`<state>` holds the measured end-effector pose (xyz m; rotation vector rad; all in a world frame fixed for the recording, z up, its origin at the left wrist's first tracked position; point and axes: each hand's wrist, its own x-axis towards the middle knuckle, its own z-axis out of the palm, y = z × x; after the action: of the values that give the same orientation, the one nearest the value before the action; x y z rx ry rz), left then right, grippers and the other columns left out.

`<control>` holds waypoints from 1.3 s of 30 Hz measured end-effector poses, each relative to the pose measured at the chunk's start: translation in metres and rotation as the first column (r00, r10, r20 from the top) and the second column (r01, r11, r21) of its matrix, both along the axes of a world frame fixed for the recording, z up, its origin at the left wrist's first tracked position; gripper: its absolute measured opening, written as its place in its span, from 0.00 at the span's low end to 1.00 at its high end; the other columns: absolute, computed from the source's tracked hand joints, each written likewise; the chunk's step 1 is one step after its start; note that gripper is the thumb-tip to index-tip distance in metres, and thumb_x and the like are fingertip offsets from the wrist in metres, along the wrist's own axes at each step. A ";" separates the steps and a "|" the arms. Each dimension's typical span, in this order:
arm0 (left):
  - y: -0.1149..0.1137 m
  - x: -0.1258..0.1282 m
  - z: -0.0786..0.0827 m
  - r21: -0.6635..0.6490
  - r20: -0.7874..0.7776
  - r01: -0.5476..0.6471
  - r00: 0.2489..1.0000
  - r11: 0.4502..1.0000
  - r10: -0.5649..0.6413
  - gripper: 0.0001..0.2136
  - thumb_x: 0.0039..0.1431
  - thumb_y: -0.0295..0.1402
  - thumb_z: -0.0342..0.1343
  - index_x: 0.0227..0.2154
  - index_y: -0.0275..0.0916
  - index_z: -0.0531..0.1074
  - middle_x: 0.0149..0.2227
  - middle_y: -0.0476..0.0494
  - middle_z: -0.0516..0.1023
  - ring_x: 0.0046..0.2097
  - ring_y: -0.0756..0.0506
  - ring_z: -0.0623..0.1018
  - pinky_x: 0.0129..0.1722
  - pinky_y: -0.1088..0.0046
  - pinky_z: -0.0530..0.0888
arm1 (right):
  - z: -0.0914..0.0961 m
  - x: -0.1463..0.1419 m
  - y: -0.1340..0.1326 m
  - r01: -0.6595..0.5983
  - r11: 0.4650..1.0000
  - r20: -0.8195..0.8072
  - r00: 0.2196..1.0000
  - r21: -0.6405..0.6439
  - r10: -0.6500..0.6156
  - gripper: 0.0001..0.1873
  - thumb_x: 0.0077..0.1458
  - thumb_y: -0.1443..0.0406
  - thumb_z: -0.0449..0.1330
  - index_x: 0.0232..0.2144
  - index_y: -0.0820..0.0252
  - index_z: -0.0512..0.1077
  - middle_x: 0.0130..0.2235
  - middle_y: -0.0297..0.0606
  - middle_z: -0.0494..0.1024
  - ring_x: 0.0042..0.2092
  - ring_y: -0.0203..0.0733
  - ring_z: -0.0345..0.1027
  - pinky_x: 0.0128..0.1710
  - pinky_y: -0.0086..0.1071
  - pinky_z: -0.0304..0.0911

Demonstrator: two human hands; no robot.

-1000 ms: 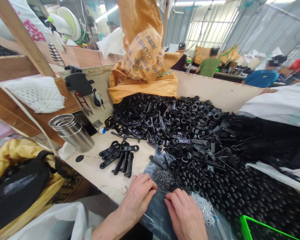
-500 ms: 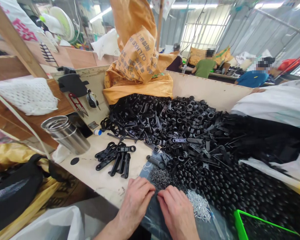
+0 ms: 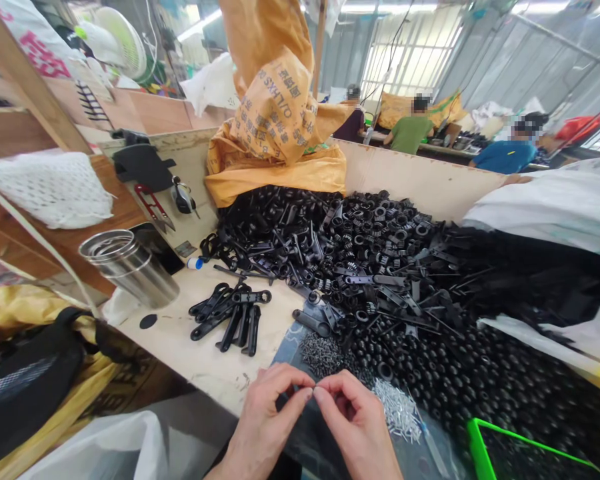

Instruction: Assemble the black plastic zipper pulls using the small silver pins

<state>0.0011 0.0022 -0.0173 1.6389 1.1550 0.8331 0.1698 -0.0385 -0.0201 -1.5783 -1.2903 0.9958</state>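
My left hand (image 3: pixel 267 423) and my right hand (image 3: pixel 357 423) meet at the near edge of the workbench, fingertips pinched together over a clear plastic sheet (image 3: pixel 420 453). Whatever sits between the fingertips is too small to make out. Just beyond them lie a small heap of dark screws (image 3: pixel 323 353) and a heap of silver pins (image 3: pixel 397 410). A short row of black plastic arms (image 3: pixel 230 317) lies to the left on the bare wood. A large pile of black plastic parts (image 3: pixel 380 267) fills the bench behind.
A steel cup (image 3: pixel 127 267) lies tipped at the left. An orange sack (image 3: pixel 280 133) hangs at the back, a white sack (image 3: pixel 550 207) at right. A green bin corner (image 3: pixel 485 443) is near right. Other people work at a far table (image 3: pixel 455 152).
Both hands lifted off the plastic sheet, turned their palms inward and brought their fingertips together in a pinch. The view shifted slightly.
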 end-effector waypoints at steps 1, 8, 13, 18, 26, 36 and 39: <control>0.000 0.000 -0.001 -0.015 0.002 -0.001 1.000 1.000 0.001 0.06 0.66 0.36 0.60 0.33 0.46 0.79 0.35 0.51 0.81 0.40 0.44 0.78 0.44 0.69 0.67 | 0.000 -0.001 0.000 0.006 1.000 -0.029 1.000 -0.010 -0.006 0.20 0.62 0.47 0.62 0.30 0.55 0.79 0.29 0.32 0.73 0.29 0.36 0.62 0.29 0.28 0.56; 0.000 -0.002 -0.001 -0.070 -0.013 0.033 0.999 0.997 -0.034 0.09 0.68 0.39 0.56 0.33 0.44 0.77 0.35 0.49 0.80 0.41 0.44 0.77 0.45 0.68 0.67 | 0.001 -0.001 0.001 0.012 1.000 -0.070 0.997 0.008 -0.012 0.21 0.61 0.47 0.63 0.29 0.56 0.78 0.29 0.32 0.74 0.29 0.36 0.63 0.30 0.27 0.58; -0.001 -0.007 0.003 -0.106 -0.043 0.053 0.997 0.993 -0.058 0.12 0.70 0.41 0.52 0.33 0.44 0.76 0.35 0.49 0.79 0.41 0.44 0.77 0.46 0.67 0.67 | -0.003 0.002 0.004 -0.070 0.992 0.018 0.998 0.108 0.068 0.18 0.64 0.50 0.61 0.29 0.56 0.77 0.29 0.33 0.74 0.28 0.35 0.66 0.28 0.26 0.61; 0.000 -0.008 0.003 -0.125 -0.036 0.032 0.999 0.992 -0.037 0.11 0.68 0.41 0.55 0.32 0.43 0.77 0.34 0.49 0.80 0.40 0.44 0.77 0.44 0.68 0.68 | 0.001 0.005 0.007 -0.130 0.986 0.021 0.991 0.106 0.129 0.14 0.65 0.53 0.60 0.35 0.54 0.79 0.33 0.34 0.78 0.32 0.37 0.71 0.32 0.25 0.64; 0.001 -0.009 0.006 -0.164 0.019 -0.004 1.000 0.986 0.007 0.13 0.67 0.43 0.55 0.32 0.43 0.79 0.33 0.48 0.81 0.39 0.44 0.77 0.42 0.70 0.68 | -0.025 0.001 0.007 -0.048 0.995 -0.146 0.987 0.091 0.061 0.18 0.62 0.49 0.63 0.32 0.56 0.78 0.31 0.34 0.75 0.31 0.37 0.68 0.31 0.26 0.64; 0.000 -0.009 0.004 -0.262 0.031 -0.076 0.996 0.962 0.087 0.15 0.64 0.45 0.56 0.29 0.40 0.78 0.29 0.48 0.79 0.35 0.44 0.75 0.38 0.72 0.68 | -0.017 0.034 -0.007 -0.132 0.958 0.433 0.901 0.254 0.009 0.12 0.70 0.54 0.56 0.41 0.50 0.77 0.36 0.36 0.79 0.33 0.38 0.74 0.33 0.28 0.69; 0.000 -0.010 0.000 -0.273 0.025 -0.107 0.993 0.956 0.118 0.14 0.63 0.45 0.57 0.30 0.40 0.79 0.29 0.48 0.79 0.34 0.44 0.75 0.37 0.72 0.69 | -0.020 0.038 -0.013 -0.170 0.942 0.586 0.810 0.289 -0.033 0.12 0.71 0.55 0.53 0.41 0.50 0.75 0.36 0.35 0.78 0.34 0.39 0.76 0.34 0.28 0.70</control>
<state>-0.0086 0.0018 -0.0172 1.3354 1.2822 0.7391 0.2075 -0.0514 -0.0397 -1.6317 -1.8355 0.2865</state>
